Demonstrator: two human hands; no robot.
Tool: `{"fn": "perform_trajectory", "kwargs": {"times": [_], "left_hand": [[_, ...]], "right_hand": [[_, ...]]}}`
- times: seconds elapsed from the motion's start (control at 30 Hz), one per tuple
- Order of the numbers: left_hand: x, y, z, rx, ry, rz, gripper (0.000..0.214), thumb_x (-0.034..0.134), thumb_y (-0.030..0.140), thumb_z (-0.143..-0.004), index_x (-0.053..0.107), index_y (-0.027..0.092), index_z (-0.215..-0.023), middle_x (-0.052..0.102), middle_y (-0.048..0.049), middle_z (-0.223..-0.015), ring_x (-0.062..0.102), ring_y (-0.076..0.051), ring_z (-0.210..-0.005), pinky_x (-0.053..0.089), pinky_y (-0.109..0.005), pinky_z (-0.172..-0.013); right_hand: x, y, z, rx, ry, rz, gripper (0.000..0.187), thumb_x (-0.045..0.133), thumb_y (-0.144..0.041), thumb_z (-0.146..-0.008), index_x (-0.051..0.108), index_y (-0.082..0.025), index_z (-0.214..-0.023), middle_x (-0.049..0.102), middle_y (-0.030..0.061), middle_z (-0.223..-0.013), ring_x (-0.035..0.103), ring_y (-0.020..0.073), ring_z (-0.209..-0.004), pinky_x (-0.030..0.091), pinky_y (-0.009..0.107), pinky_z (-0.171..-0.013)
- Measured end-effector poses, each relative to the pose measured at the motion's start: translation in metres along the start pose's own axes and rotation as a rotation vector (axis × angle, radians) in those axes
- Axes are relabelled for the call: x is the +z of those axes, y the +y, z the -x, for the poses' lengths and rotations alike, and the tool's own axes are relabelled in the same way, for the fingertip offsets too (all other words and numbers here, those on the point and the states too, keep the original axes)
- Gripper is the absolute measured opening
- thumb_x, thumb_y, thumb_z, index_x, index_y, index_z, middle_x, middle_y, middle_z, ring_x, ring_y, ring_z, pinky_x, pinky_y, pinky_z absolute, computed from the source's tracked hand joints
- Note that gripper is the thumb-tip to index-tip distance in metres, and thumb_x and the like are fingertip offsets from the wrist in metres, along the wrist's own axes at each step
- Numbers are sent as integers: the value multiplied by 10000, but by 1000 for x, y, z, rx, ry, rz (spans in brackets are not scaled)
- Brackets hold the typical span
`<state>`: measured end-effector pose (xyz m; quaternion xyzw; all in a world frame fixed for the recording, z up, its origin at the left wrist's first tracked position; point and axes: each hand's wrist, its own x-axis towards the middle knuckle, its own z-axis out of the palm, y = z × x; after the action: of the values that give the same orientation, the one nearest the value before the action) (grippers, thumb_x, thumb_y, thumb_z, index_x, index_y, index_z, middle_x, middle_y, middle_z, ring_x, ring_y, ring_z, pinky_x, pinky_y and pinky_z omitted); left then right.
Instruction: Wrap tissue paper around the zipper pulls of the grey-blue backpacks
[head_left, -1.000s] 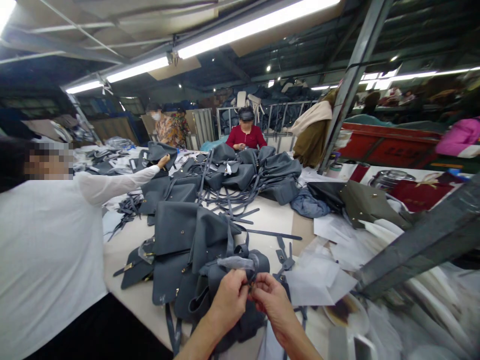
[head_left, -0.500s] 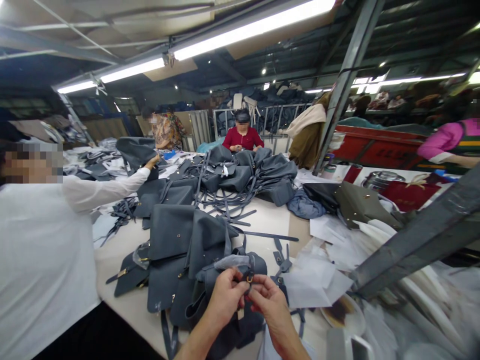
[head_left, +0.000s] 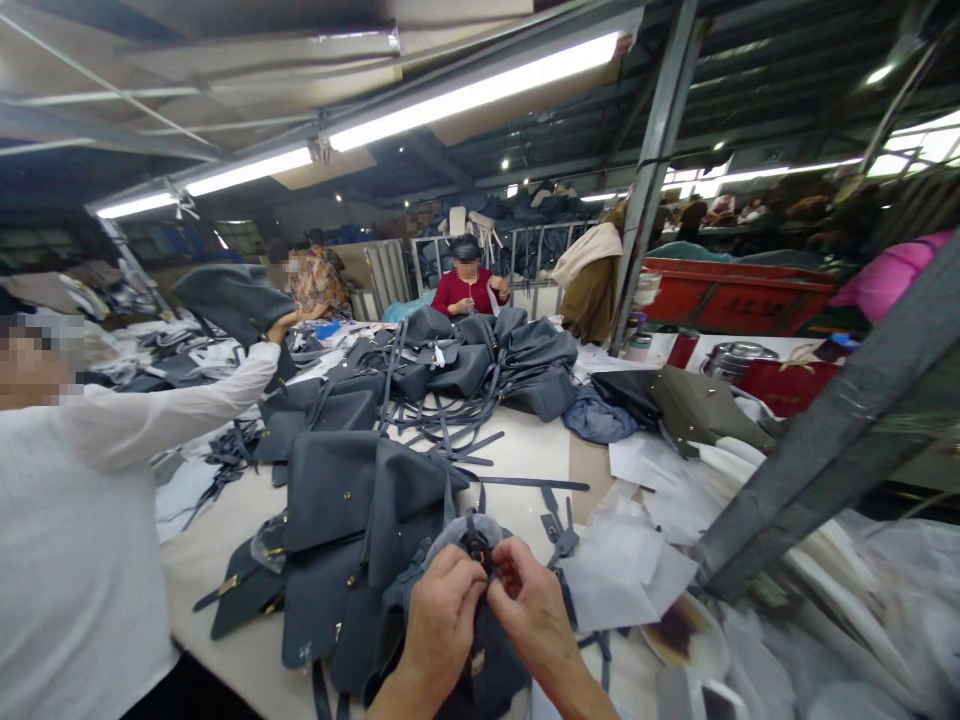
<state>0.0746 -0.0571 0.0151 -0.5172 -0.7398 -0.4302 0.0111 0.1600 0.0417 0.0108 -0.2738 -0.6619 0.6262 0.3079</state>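
Both hands are closed on a dark strap with a small buckle (head_left: 478, 546), at the top of a dark grey-blue bag (head_left: 495, 665). My left hand (head_left: 448, 600) pinches the strap from the left, fingertips bunched near the buckle. Just across from it, my right hand (head_left: 529, 600) pinches the strap on the right side. The fingers partly hide the strap and buckle. Clear wrapping shows behind the fingertips. To the left lie more grey-blue bags (head_left: 330, 492) with flaps and gold-coloured fittings. Loose strap pieces (head_left: 559, 535) are to the right, beyond my right hand.
White sheets (head_left: 626, 575), a bowl (head_left: 686, 632) and clear plastic (head_left: 795, 640) lie on the right. A slanted metal post (head_left: 810, 470) stands there. A person in white (head_left: 82, 520) at the left lifts a bag (head_left: 232, 300). Another person in red (head_left: 471, 290) sits across the table.
My hands have drawn closer together around the buckle and turned more upright. The co-worker in white has moved the lifted bag leftward. The whole view has shifted slightly.
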Motion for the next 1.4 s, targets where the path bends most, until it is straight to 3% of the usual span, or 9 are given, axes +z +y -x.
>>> {"fn": "perform_trajectory", "kwargs": {"times": [0.07,0.2,0.27,0.37,0.5,0.73,0.97,1.23,1.4], "left_hand": [[2,1,-1,-109,44,103,192,461,126,-869,557,199,-720,559,-20,-746,570,-160,-717,443,-244,-660],[1,-2,1,-231,54,212,153,446,147,-869,519,200,-745,531,-4,-715,552,-158,-680,442,-251,-646],[-2,-1,2,-230,38,218,154,449,149,-871,514,201,-741,526,3,-690,546,-152,-648,440,-245,-622],[-4,2,2,-82,43,121,185,454,127,-872,527,200,-719,544,-10,-699,561,-151,-661,459,-241,-628],[-5,1,-2,383,59,-107,235,397,103,-905,611,182,-849,655,-98,-949,621,-184,-846,523,-287,-753],[-20,-3,-11,798,17,-367,265,372,130,-958,630,168,-914,722,-75,-1018,633,-175,-879,525,-309,-809],[-25,-3,-19,809,-86,-434,314,317,169,-977,627,175,-931,709,-89,-1068,602,-162,-724,491,-306,-631],[-9,6,-20,258,-38,-180,216,373,102,-896,530,189,-776,597,-68,-789,575,-182,-742,514,-299,-654],[-3,-4,-11,586,71,-271,264,329,92,-926,581,164,-898,636,-92,-886,576,-193,-808,524,-321,-767]], "right_hand": [[0,-6,2,31,4,-46,151,578,-185,-606,530,-231,-742,501,-68,-586,461,123,-534,391,257,-538],[-4,-11,7,430,-59,-564,361,627,-239,-582,446,-241,-894,446,-122,-545,434,95,-485,451,242,-529],[-7,-7,9,505,-114,-610,382,620,-221,-578,427,-240,-907,450,-129,-547,421,82,-473,459,237,-532],[-6,1,9,359,-114,-323,330,591,-176,-561,411,-249,-828,422,-136,-509,401,88,-442,407,226,-478],[-1,2,10,76,3,154,219,592,-194,-642,434,-250,-783,514,-88,-531,498,133,-490,343,244,-484],[0,3,19,12,-1,251,167,533,-222,-758,468,-261,-907,681,-13,-696,660,210,-633,441,273,-558],[1,19,19,-216,25,372,155,463,-198,-805,573,-233,-908,676,42,-761,653,218,-689,490,305,-639],[-11,32,12,-527,79,656,393,391,-89,-849,622,-217,-1140,626,58,-801,629,203,-708,519,292,-628],[-7,40,11,-590,140,902,409,414,-99,-874,618,-207,-1212,619,73,-782,608,221,-687,500,291,-586]]}}
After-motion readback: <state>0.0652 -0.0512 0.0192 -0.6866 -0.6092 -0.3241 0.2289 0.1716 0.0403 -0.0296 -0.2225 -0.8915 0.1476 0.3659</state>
